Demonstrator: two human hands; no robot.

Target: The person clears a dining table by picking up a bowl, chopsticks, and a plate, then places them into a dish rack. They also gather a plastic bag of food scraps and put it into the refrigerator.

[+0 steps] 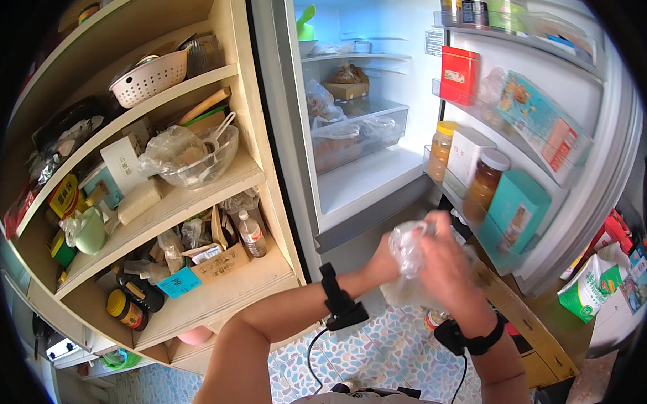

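Note:
Both of my hands grip a clear plastic bag in front of the open refrigerator. My left hand is closed on the bag's left side. From the right, my right hand holds the gathered top; it is blurred. Below my hands hangs the bag's pale lower part, and its contents cannot be made out. Inside the refrigerator, a clear drawer holds bagged food, with a cardboard box on the shelf above it.
The open refrigerator door at right carries jars, a red tin and a teal box. On my left stands a wooden shelf unit with a clear bowl and a plastic bottle. A wooden cabinet is at lower right.

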